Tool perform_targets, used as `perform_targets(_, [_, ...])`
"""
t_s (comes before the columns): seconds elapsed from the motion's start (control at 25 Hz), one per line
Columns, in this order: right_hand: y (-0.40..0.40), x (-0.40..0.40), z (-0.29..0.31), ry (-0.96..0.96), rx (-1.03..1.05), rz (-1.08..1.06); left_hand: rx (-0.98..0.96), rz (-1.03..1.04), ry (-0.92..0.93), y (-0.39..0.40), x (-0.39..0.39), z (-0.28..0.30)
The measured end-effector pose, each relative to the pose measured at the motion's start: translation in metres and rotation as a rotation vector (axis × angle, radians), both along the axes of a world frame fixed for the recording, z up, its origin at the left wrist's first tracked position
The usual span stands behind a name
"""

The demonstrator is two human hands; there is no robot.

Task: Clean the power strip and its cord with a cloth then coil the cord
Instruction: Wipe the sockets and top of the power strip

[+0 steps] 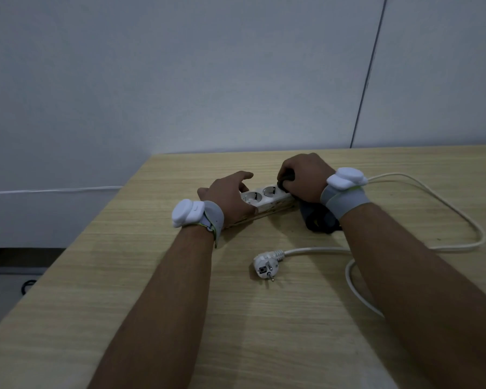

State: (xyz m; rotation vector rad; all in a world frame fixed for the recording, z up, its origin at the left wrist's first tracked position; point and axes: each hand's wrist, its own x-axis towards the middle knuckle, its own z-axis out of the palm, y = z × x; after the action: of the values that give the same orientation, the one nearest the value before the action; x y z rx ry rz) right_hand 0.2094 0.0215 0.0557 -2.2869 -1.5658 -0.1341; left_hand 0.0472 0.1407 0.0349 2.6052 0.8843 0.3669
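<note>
A light wooden table (163, 290) stands against a pale grey wall (180, 66) crossed by a thin dark seam (368, 77), with a white cable (54, 190) running along the wall at left.

white power strip (265, 198) – flat on table | dark cloth (317, 220) – beside it | white cord (446, 209) uncoiled, looped
</note>
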Motion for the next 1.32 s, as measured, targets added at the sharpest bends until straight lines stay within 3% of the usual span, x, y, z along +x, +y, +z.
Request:
perform_targets(0.16, [-0.010, 0.001, 0.010, 0.033, 0.124, 0.007, 0.055, 0.005, 0.008, -0.003, 0.001, -0.001])
perform_targets(0.48, [0.007, -0.025, -0.002, -0.015, -0.073, 0.040, 0.007, -0.017, 0.020, -0.002, -0.006, 0.002])
perform_targets(0.92, [0.002, -0.025, 0.003, 0.002, -0.081, 0.024, -0.263, -0.042, 0.041, 0.039, -0.080, -0.005])
perform_targets(1.16, [0.003, -0.026, 0.007, -0.019, 0.005, 0.025, -0.191, -0.010, 0.053, 0.051, -0.098, -0.015])
perform_targets(1.32, [0.008, -0.044, 0.016, 0.016, 0.142, 0.098, -0.149, -0.015, -0.042, 0.048, -0.098, -0.019])
